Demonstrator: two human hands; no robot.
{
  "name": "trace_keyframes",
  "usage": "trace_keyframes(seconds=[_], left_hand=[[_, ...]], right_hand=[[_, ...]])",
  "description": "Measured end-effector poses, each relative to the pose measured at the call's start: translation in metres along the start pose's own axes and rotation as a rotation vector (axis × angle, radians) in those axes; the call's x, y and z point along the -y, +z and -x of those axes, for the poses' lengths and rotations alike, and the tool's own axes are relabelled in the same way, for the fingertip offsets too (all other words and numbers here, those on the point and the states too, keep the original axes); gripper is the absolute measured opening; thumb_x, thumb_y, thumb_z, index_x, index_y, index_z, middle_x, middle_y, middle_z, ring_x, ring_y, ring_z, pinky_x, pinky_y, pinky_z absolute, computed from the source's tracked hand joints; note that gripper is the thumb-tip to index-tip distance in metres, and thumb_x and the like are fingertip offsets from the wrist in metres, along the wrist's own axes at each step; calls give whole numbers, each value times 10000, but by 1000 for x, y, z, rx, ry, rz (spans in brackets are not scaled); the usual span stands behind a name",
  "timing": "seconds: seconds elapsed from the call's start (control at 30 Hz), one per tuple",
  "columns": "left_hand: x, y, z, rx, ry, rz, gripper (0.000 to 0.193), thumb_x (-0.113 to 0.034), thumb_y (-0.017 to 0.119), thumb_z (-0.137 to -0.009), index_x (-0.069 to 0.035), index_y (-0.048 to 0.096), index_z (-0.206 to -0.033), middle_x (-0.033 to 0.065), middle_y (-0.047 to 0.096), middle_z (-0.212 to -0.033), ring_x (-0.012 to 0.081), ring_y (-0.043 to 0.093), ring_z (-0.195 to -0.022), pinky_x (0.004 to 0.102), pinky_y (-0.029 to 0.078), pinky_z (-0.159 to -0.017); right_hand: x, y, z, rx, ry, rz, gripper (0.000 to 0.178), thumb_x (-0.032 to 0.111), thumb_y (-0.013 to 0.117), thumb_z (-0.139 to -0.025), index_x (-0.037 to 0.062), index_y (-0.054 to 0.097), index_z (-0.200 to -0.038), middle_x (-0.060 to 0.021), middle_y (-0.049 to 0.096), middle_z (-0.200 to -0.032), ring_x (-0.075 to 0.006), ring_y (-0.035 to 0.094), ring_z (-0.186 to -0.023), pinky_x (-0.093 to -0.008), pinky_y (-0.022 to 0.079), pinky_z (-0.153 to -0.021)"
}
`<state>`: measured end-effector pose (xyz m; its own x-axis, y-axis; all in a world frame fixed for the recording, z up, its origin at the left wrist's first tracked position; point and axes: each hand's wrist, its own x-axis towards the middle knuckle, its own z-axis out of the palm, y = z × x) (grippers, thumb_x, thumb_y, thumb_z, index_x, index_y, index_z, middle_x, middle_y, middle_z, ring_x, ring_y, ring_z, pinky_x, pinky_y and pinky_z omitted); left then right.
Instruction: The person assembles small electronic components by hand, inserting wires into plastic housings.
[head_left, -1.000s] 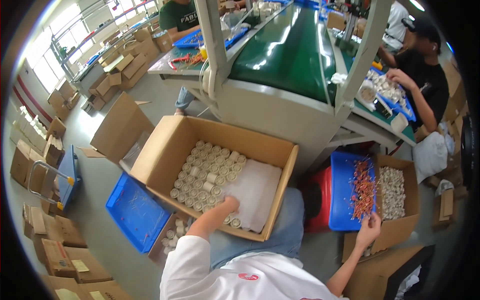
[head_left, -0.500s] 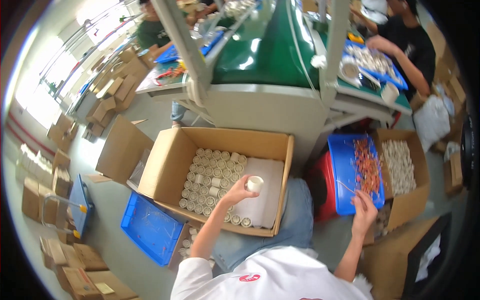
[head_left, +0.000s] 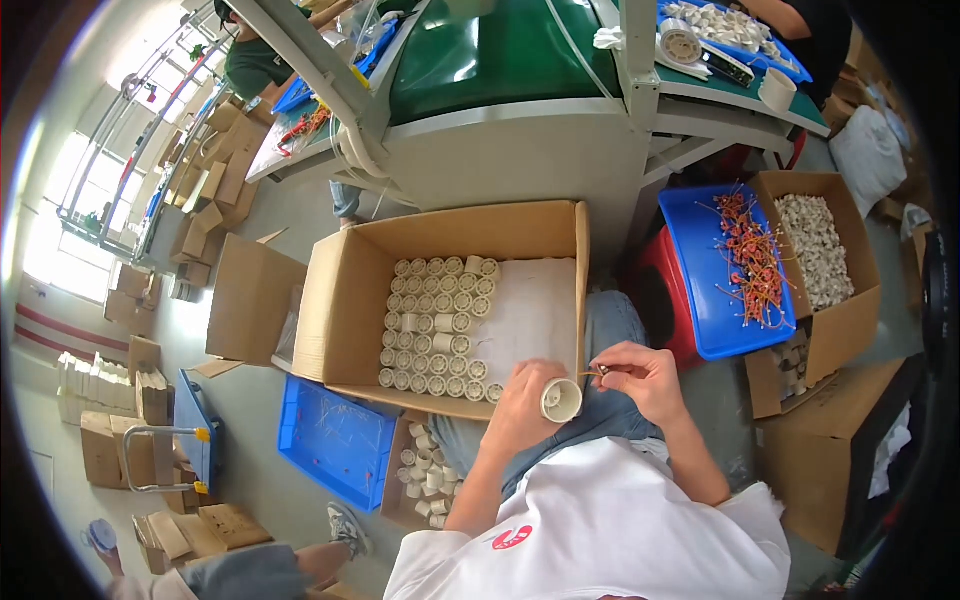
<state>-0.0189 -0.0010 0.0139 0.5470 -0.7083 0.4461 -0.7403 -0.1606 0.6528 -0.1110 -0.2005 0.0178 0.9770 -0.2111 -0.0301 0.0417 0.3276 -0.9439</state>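
Observation:
My left hand (head_left: 526, 408) is closed around a white cylindrical cup (head_left: 562, 401), its open end facing up, just off the near right part of the cardboard box (head_left: 340, 310). Close beside the cup, my right hand (head_left: 640, 382) pinches a small wired part (head_left: 598, 371); a thin orange wire runs from the fingers toward the cup's rim. Inside the box, rows of white cylindrical parts (head_left: 432, 300) stand on the left, a few lying on their sides, with a pale sheet (head_left: 525, 305) showing to their right.
On the right, a blue tray (head_left: 690, 280) bears a heap of orange-red wired parts (head_left: 748, 260), beside a carton of small white pieces (head_left: 815, 245). An empty-looking blue tray (head_left: 330, 440) lies at left, near a carton of loose white cylinders (head_left: 425, 475). A green-topped bench (head_left: 490, 60) stands ahead.
My left hand has brought the cup from over the box nearer my body. My right hand has come from the blue tray to the cup. Someone's leg now shows at lower left.

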Motion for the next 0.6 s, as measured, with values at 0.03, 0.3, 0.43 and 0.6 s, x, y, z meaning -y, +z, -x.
trace_keyframes(seconds=[0.03, 0.3, 0.43, 0.6], left_hand=[[-7, -2, 5, 85, -188, 61, 525, -54, 833, -601, -58, 553, -1045, 157, 623, -1245, 360, 584, -1148, 447, 471, -934], [-10, 22, 11, -232, -266, 25, 523, -97, 878, -681, -43, 535, -1072, 144, 658, -1074, 274, 672, -939, 360, 535, -798], [6, 32, 13, -418, -360, -46, 567, -109, 886, -692, -48, 510, -1113, 117, 619, -1009, 280, 629, -865, 370, 519, -760], [10, 36, 12, -408, -260, -113, 610, -112, 892, -684, -50, 494, -1143, 118, 609, -1034, 290, 605, -894, 377, 502, -752]], right_hand=[[-2, 1, 0, -3, 1, -2, 204, -106, 649, -848, -79, 694, -1045, -119, 673, -1030, -185, 694, -876, -284, 588, -787], [-11, 1, -1, -406, -285, 352, 203, -101, 707, -801, -61, 697, -999, -98, 643, -940, -137, 652, -775, -234, 535, -635], [25, 16, 3, -421, -546, 630, 254, -97, 749, -745, -44, 700, -988, -115, 648, -908, -171, 654, -742, -252, 533, -633], [26, 39, 5, -240, -676, 704, 283, -80, 784, -709, -30, 701, -974, -119, 659, -915, -197, 666, -730, -274, 549, -619]])
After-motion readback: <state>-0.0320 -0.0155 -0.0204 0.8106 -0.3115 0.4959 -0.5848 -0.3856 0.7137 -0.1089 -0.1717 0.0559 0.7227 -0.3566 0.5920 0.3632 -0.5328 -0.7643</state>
